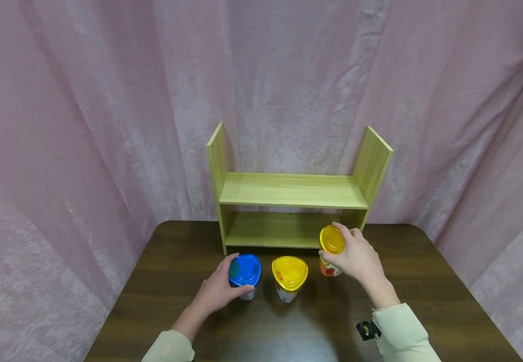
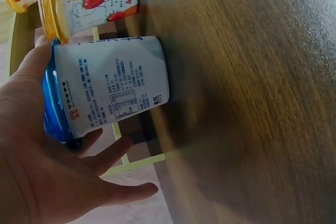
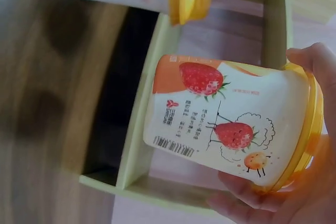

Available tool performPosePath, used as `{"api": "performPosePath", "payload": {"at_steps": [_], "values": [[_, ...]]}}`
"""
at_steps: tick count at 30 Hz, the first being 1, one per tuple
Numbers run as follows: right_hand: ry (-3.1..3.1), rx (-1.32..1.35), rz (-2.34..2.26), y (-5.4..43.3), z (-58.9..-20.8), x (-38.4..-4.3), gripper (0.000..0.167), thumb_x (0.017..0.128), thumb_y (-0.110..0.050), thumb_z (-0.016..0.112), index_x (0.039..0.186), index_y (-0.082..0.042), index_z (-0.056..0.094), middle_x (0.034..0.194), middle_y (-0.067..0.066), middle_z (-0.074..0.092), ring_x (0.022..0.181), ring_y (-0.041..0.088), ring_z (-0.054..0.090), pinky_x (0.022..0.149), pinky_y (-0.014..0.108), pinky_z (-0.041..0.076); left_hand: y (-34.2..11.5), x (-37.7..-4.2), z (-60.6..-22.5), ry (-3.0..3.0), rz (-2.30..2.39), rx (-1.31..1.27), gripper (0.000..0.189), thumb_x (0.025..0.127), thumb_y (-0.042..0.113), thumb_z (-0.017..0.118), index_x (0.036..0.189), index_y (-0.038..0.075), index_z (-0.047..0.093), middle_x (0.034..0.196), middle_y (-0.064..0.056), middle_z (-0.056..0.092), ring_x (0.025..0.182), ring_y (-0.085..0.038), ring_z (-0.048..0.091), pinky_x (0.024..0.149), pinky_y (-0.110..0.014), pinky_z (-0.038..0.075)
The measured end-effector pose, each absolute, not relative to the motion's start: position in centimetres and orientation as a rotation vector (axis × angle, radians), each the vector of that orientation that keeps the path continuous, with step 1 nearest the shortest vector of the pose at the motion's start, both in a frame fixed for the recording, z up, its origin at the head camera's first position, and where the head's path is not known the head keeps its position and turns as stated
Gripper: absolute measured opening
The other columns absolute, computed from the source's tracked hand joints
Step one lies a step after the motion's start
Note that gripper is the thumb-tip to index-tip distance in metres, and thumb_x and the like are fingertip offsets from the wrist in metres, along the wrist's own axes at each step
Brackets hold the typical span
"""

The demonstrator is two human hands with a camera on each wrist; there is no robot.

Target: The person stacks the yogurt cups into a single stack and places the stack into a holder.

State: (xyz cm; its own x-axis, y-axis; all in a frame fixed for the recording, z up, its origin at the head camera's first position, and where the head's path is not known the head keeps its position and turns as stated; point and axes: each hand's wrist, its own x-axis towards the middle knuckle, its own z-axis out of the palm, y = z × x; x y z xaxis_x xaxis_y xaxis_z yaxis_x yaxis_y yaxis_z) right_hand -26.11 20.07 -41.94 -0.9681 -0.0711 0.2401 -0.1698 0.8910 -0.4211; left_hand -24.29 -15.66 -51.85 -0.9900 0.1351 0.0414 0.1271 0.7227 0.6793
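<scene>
One pink curtain (image 1: pixel 107 100): backdrop, well beyond left hand (image 1: pixel 218 291) and right hand (image 1: pixel 361 256).
Dark table (image 1: pixel 424 281): below both grips.
Wooden shelf (image 1: pixel 288 188): ahead of both grips, right hand the nearer; lower compartment (image 1: pixel 284 229) faces the right grip and runs off to its left.
Right hand: grips the right-hand cup (image 3: pixel 226 124) by its yellow lid, thumb and fingers round the rim.
Left hand: pinches the blue-lidded cup (image 2: pixel 113 77) at the lid; some fingers extend clear of it.
Right-hand cup: below the right grip, long axis near upright, base off the table, just before the shelf's right end.
Blue-lidded cup: below the left grip, near upright; base contact unclear.
Middle cup (image 1: pixel 290 274): yellow lid, upright between the grips, touched by neither.
Black gadget (image 1: pixel 368 330): at the right sleeve (image 1: pixel 401 327), nearer the person than the right grip.
</scene>
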Motion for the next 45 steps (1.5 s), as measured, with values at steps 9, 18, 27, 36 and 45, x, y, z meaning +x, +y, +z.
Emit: {"api": "performPosePath", "payload": {"at_steps": [9,18,27,36,45], "values": [[-2.788,0.248,0.753,18.6,-40.0,-26.6,0.083,0.082,-0.056,0.076,0.15,-0.019,0.046,0.116,0.022,0.054,0.077,0.028,0.059,0.063,0.043,0.051,-15.8,-24.4,-51.7,2.929,1.113,0.246,0.099,0.077,0.064,0.079,0.154,0.02,0.034,0.148,-0.017,0.047,0.117,-0.039,0.059,0.094,-0.071,0.043],[-2.708,0.362,0.757,16.3,-38.4,-26.6,0.082,0.078,-0.055,0.08,0.147,-0.022,0.047,0.116,0.016,0.056,0.079,0.026,0.06,0.065,0.041,0.051,-15.7,-24.4,-51.9,2.922,1.111,0.263,0.099,0.077,0.064,0.079,0.154,0.022,0.034,0.148,-0.016,0.047,0.117,-0.039,0.06,0.093,-0.07,0.044],[-2.666,0.457,0.833,13.5,-37.3,-27.0,0.085,0.075,-0.052,0.083,0.144,-0.016,0.047,0.13,0.014,0.055,0.093,0.028,0.061,0.077,0.045,0.055,-15.7,-24.8,-52.0,2.929,1.112,0.221,0.097,0.077,0.063,0.08,0.153,0.024,0.034,0.148,-0.013,0.048,0.115,-0.038,0.06,0.091,-0.066,0.048],[-2.707,0.55,0.876,10.5,-37.7,-26.7,0.086,0.075,-0.056,0.083,0.146,-0.024,0.046,0.125,0.007,0.055,0.093,0.024,0.061,0.077,0.043,0.056,-15.6,-24.6,-51.8,2.918,1.125,0.229,0.095,0.077,0.058,0.082,0.152,0.022,0.036,0.146,-0.015,0.049,0.114,-0.039,0.06,0.091,-0.065,0.049],[-2.693,0.63,0.942,7.9,-38.6,-26.3,0.088,0.075,-0.056,0.084,0.148,-0.024,0.046,0.125,0.005,0.056,0.092,0.02,0.061,0.077,0.038,0.057,-15.6,-24.6,-51.9,2.901,1.141,0.224,0.096,0.076,0.061,0.082,0.151,0.023,0.036,0.14,-0.013,0.052,0.108,-0.035,0.063,0.086,-0.058,0.055]]}}
